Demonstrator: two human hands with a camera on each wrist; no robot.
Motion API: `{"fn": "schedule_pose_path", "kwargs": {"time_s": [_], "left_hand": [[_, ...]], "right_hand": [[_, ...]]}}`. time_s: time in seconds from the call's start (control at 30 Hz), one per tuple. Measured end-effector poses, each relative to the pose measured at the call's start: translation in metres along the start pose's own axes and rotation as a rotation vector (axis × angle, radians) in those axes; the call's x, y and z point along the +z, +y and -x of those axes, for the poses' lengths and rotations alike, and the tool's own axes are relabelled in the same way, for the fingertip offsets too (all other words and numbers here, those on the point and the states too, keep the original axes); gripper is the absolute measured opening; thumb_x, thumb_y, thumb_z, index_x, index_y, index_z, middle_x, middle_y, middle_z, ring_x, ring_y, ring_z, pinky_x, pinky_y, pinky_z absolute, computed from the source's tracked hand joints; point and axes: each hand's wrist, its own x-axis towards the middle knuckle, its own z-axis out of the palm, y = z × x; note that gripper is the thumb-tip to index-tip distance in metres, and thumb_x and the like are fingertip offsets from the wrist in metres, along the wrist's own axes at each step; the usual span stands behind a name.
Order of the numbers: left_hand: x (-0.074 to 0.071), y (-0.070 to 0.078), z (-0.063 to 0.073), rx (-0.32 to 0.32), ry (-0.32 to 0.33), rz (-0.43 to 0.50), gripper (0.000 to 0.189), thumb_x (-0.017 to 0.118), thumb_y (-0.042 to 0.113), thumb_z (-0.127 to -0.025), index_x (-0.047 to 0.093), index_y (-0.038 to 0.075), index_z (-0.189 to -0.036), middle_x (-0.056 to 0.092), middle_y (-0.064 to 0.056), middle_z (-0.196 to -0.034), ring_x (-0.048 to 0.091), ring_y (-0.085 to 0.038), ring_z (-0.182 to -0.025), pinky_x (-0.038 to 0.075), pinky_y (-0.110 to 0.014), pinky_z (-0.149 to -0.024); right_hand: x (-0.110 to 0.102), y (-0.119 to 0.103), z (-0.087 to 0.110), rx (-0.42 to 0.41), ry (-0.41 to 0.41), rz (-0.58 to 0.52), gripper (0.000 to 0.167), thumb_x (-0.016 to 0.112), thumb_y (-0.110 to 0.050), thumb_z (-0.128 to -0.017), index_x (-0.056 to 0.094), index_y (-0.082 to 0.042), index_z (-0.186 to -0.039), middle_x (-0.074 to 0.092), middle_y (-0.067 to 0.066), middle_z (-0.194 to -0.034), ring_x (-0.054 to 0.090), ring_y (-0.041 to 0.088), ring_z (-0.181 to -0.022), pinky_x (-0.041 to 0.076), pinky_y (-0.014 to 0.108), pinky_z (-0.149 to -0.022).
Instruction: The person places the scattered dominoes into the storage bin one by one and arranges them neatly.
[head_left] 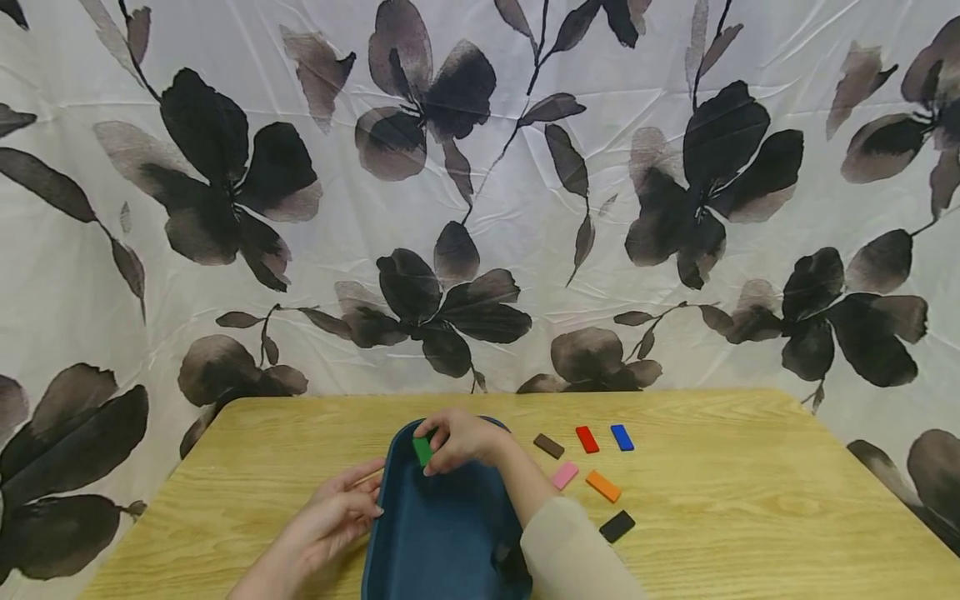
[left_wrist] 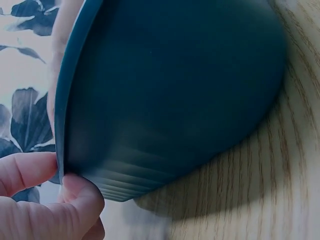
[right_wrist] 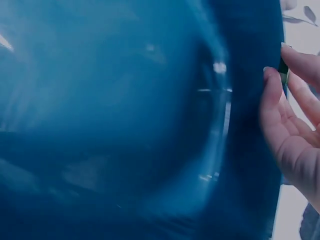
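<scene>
Six blocks point(head_left: 603, 486) lay to the right of the blue tray point(head_left: 431, 554) as we saw a right hand pinch a green block point(head_left: 422, 451) above the tray's far left part; contact with the tray we could not tell. The left hand point(head_left: 330, 518) gripped the tray's left rim. Only the left wrist view showed us its ribbing point(left_wrist: 131, 179); the right wrist view gave barely a green sliver between fingers. The head view cut off the tray's near end, and a sleeve point(head_left: 573, 550) hid some of its right side.
</scene>
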Motion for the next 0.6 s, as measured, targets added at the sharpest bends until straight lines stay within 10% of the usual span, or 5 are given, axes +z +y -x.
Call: {"fn": "schedule_pose_path", "kwargs": {"time_s": [0.6], "left_hand": [[-0.002,-0.009,-0.005,0.024,0.047,-0.048,0.075,0.044,-0.015,-0.079,0.01,-0.009,-0.145,0.048,-0.01,-0.124,0.054,-0.011,-0.098,0.046,-0.027,-0.076]], "right_hand": [[0.019,0.025,-0.006,0.036,0.02,-0.026,0.046,0.07,0.017,-0.068,0.061,0.0,-0.11,0.051,0.007,-0.073,0.054,0.016,-0.054,0.052,0.031,-0.056]]}}
